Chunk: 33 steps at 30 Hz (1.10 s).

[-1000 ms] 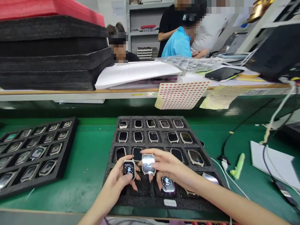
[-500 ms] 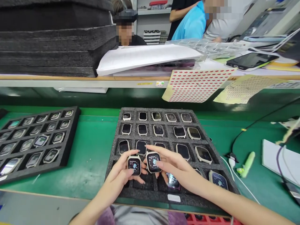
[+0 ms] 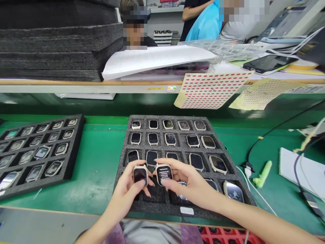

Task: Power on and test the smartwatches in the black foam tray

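My left hand (image 3: 129, 181) is closed round a light-cased smartwatch (image 3: 140, 174), its screen dark, with the thumb on its lower right. Beside it, my right hand (image 3: 189, 181) grips another smartwatch (image 3: 164, 172) whose screen shows lines of white text; the thumb rests at its lower edge. Both watches are held up over the front rows of a black foam tray (image 3: 186, 217). Several watches sit in its compartments, such as a dark-screened watch (image 3: 196, 161). At the front right lies a watch with a lit screen (image 3: 233, 192). My right hand partly hides another lit watch (image 3: 182, 191).
A second foam tray of watches (image 3: 66, 171) lies at the left. Black foam blocks (image 3: 50, 44) are stacked on the shelf above, with papers (image 3: 157, 59) and a phone (image 3: 270, 64). Cables (image 3: 256, 147) and a green pen-like object (image 3: 264, 173) lie right. People are behind the shelf.
The left watch's screen has gone from a lit display to dark. On the right watch, a graphic has given way to text. Both hands stay nearly in place; the view shifts slightly.
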Motion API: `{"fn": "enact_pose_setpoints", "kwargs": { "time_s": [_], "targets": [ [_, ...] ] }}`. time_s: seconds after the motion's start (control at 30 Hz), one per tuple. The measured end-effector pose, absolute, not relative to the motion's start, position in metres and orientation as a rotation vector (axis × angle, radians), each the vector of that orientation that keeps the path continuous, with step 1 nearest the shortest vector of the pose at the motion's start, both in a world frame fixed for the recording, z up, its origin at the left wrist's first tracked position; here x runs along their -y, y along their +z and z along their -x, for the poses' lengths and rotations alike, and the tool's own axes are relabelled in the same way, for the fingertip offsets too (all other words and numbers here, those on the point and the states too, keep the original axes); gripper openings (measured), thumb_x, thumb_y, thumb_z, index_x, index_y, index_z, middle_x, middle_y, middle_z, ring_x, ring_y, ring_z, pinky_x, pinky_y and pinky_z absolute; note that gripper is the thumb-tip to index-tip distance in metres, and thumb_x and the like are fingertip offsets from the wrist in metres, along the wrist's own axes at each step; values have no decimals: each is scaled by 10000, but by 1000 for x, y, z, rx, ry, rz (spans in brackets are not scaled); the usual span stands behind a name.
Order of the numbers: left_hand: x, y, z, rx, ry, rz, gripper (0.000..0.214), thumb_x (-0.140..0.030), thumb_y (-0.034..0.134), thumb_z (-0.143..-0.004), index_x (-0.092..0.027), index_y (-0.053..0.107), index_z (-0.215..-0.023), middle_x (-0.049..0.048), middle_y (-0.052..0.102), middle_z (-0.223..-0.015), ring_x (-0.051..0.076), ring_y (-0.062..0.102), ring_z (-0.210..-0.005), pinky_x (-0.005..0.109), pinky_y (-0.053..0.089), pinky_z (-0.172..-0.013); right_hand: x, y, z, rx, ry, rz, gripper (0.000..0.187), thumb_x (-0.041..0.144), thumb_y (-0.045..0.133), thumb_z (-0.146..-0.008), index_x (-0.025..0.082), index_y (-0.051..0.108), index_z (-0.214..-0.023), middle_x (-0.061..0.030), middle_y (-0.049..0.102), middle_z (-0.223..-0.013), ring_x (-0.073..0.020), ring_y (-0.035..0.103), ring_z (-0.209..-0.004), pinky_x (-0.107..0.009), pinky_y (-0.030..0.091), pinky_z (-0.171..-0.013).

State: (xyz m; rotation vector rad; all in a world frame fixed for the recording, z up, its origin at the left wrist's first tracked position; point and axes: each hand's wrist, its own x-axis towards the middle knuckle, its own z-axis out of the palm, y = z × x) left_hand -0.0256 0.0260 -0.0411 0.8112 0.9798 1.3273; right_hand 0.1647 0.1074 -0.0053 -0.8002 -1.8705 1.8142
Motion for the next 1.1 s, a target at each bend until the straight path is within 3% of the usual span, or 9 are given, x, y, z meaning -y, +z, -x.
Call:
{"fn": "enact_pose_setpoints", "kwargs": {
  "time_s": [0.13, 0.33, 0.53, 0.63, 0.73, 0.8, 0.87, 0.97, 1.1],
  "targets": [
    [-26, -40, 27, -1105, 1577, -713, 356, -181, 593, -848, -235, 493, -1185, 39, 582, -972, 132, 583, -764, 201, 473, -569, -103, -8, -162, 2186, 1634, 723, 619, 129, 650, -798, 184, 394, -1358, -65, 627, -1058, -150, 613, -798, -253, 524, -681],
    [-26, -32, 25, -1105, 1496, -774, 381, -200, 593, -859, -235, 463, -1215, 37, 578, -978, 122, 580, -756, 210, 468, -621, -100, 4, -159, 2865, 714, 503, 678, 349, 777, -748, 157, 474, -1325, -135, 553, -1206, -285, 508, -1045, -453, 442, -895],
    [-25, -23, 32, -1257, 1319, -902, 461, -239, 653, -814, -230, 426, -1215, -21, 595, -787, 73, 505, -524, 190, 442, -534, -103, 26, -197, 2987, 250, 950, 52, 175, 609, -884, 144, 650, -883, -67, 595, -815, -226, 583, -758, -363, 473, -704],
    [-28, -21, 31, -1320, 1208, -954, 439, -275, 667, -795, -217, 447, -1171, -49, 567, -687, 60, 446, -432, 169, 382, -440, -91, 16, -205, 3004, 302, 1118, 48, 173, 636, -857, 126, 641, -856, -88, 575, -845, -231, 605, -712, -345, 484, -640],
    [-28, -23, 20, -1337, 1182, -1011, 365, -321, 677, -780, -210, 484, -1070, -74, 510, -611, 44, 368, -366, 156, 308, -377, -77, 2, -202, 2943, 415, 1295, 270, 159, 698, -785, 118, 625, -1041, -126, 564, -974, -249, 628, -703, -351, 500, -603],
    [-28, -29, 12, -1369, 1177, -1021, 342, -373, 677, -773, -220, 497, -1019, -91, 455, -558, 45, 314, -342, 156, 255, -347, -73, 0, -202, 2838, 558, 1372, 441, 141, 718, -741, 134, 577, -1159, -137, 556, -1060, -258, 641, -778, -354, 514, -659],
    [-31, -37, 7, -1362, 1245, -1049, 351, -405, 697, -747, -218, 512, -979, -78, 434, -576, 74, 395, -423, 158, 316, -401, -74, 7, -204, 2794, 754, 1256, 397, 158, 680, -771, 165, 572, -1153, -118, 564, -1095, -249, 625, -895, -332, 504, -749],
    [-41, -41, 6, -1332, 1251, -1131, 374, -434, 693, -743, -212, 510, -982, -74, 422, -578, 80, 396, -436, 165, 320, -408, -85, 24, -209, 2765, 998, 1071, 117, 225, 678, -794, 172, 619, -879, -43, 595, -917, -198, 597, -847, -264, 472, -713],
    [-54, -29, 8, -1315, 1161, -1178, 368, -429, 679, -754, -214, 506, -999, -82, 456, -530, 44, 290, -337, 156, 200, -329, -111, 35, -205, 2370, 1429, 1031, 238, 341, 711, -777, 166, 568, -849, 35, 537, -696, -94, 483, -558, -187, 390, -502]
  ]
}}
